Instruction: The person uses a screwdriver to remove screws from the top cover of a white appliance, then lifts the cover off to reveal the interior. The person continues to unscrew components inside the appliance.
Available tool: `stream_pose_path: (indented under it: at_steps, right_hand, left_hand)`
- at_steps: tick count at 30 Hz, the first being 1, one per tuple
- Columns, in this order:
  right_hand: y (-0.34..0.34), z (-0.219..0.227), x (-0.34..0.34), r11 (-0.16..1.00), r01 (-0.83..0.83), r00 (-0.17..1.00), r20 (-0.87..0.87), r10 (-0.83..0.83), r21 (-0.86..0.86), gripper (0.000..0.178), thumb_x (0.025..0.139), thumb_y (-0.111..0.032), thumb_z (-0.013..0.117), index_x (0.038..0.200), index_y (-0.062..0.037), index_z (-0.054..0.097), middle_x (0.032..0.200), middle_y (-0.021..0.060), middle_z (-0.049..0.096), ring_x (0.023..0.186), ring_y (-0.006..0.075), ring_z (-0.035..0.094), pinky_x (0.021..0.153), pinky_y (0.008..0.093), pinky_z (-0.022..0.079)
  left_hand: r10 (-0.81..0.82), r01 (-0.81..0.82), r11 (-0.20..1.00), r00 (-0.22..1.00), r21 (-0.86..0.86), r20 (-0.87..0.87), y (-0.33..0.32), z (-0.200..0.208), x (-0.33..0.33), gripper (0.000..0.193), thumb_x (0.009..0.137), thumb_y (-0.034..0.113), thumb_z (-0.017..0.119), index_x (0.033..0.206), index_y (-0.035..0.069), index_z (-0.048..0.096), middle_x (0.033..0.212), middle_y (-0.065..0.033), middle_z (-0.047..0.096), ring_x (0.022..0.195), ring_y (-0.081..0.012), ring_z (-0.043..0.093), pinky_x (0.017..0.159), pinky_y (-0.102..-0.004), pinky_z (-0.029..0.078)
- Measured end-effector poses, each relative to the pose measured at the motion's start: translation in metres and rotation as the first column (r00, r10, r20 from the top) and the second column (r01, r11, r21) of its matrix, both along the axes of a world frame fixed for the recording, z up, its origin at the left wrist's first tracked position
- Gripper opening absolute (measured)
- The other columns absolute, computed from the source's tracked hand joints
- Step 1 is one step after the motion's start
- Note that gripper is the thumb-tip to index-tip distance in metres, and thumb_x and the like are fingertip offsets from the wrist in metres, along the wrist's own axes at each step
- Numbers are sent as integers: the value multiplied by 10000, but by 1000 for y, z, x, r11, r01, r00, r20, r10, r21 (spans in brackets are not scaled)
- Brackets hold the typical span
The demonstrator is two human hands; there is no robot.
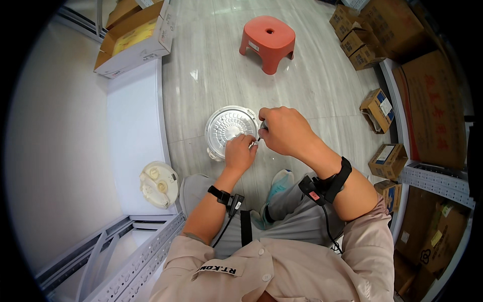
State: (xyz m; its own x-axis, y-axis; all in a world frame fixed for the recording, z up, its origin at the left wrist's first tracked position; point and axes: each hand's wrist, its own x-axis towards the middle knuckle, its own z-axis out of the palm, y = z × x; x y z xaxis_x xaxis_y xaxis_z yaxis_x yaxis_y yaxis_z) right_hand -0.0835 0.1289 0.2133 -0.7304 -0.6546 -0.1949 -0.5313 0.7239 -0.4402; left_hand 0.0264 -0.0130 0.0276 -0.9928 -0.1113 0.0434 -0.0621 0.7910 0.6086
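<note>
Below me is a round silvery metal lid [225, 123] with a ring pattern of embossed slots and small tabs on its rim. My left hand [240, 153] is closed at its near right edge, fingertips pinching the rim. Just right of it, my right hand [286, 130] is curled around a small screwdriver [263, 126]; most of its handle is hidden in the fist. Its thin dark shaft points down to the rim beside my left fingertips. What the tip touches is too small to make out.
A round cream plastic part [159, 184] lies on the white shelf [133, 131] at left, with an open carton [133, 43] farther back. A red stool [267, 38] stands ahead on the floor. Cardboard boxes [378, 110] line the right-hand shelving. Cables hang from both wrist straps.
</note>
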Motion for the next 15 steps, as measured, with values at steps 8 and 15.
stream_pose_path:
  at_steps: [8,15]
  right_hand:
    - [-7,-3,0,1000,-16,1000,21,16,3,240,825,-137,737,1021,0,717,851,200,744,841,398,720,754,484,568]
    - [-8,-7,-2,1000,4,999,35,-5,16,237,827,-145,738,1015,-4,713,841,193,740,850,393,720,756,482,570]
  left_hand:
    - [-33,34,995,999,98,-12,-8,0,1,196,792,148,809,970,92,747,891,-70,714,831,-314,679,742,-463,490]
    - [5,-6,993,1000,120,12,-6,6,-3,106,820,161,786,852,63,762,821,-99,731,794,-331,686,726,-466,509]
